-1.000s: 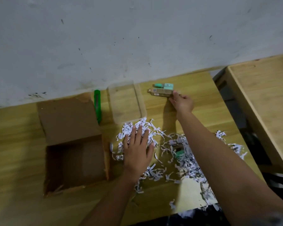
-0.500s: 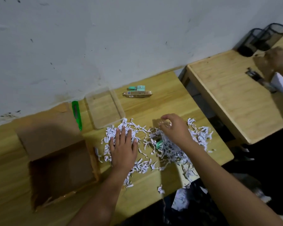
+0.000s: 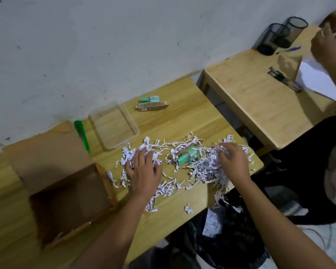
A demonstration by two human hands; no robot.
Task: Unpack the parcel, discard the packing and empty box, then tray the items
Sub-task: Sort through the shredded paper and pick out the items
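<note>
The open cardboard box (image 3: 70, 199) lies empty at the left of the wooden table. White shredded paper (image 3: 206, 169) is spread over the table's right half. My left hand (image 3: 144, 169) presses flat on the left part of the shreds. My right hand (image 3: 234, 162) has its fingers curled into a clump of shreds near the table's right edge. Between the hands a clear pack with a teal item (image 3: 186, 155) shows through the paper. A clear plastic tray (image 3: 133, 131) stands empty behind the shreds. Two unpacked items, a teal one (image 3: 150, 99) and a brown pack (image 3: 151, 106), lie near the wall.
A green utility knife (image 3: 81, 133) lies between box and tray. A black bag (image 3: 233, 235) hangs below the table's front right edge. On a second table (image 3: 260, 100) at right are mesh pen cups (image 3: 279, 34), pens, paper and another person's hand (image 3: 330, 43).
My right hand left the items by the wall, came back to the shreds and now gathers a clump at the right edge, uncovering the teal pack. The view swung right.
</note>
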